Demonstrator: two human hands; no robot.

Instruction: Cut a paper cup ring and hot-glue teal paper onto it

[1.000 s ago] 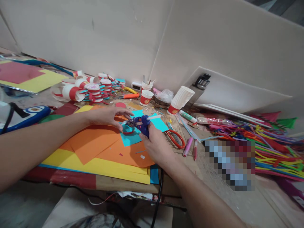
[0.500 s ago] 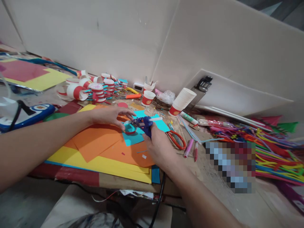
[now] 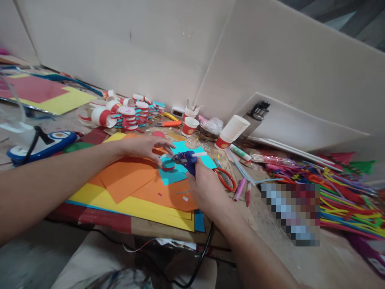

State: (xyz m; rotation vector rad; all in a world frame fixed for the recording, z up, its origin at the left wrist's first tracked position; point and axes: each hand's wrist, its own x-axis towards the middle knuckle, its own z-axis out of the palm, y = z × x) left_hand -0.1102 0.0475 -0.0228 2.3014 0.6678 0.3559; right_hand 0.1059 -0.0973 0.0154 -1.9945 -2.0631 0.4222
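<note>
My right hand (image 3: 206, 182) is wrapped round a blue hot glue gun (image 3: 188, 160), with a white glue stick (image 3: 200, 154) poking out of its back. The gun's nozzle points left, at the rim of a short red paper cup piece (image 3: 168, 166) with a turquoise inside. My left hand (image 3: 146, 148) reaches over from the left, its thumb against the near side of this cup piece and its fingers curved behind it. Beneath the cup piece is turquoise paper (image 3: 173, 177), lying on orange sheets (image 3: 129, 176) and yellow sheets (image 3: 162, 212).
Red-and-white cup crafts (image 3: 129, 116) crowd the back left. A leaning stack of paper cups (image 3: 233, 130), red-handled scissors (image 3: 227, 180) and markers (image 3: 240, 189) lie to the right, with colourful pipe cleaners (image 3: 345, 196) farther over. A black cable (image 3: 204, 257) hangs below the table edge.
The whole view has shifted slightly, so things appear a little farther right. The glue gun's nozzle has moved slightly right relative to the cup piece. Both hands keep nearly the same hold.
</note>
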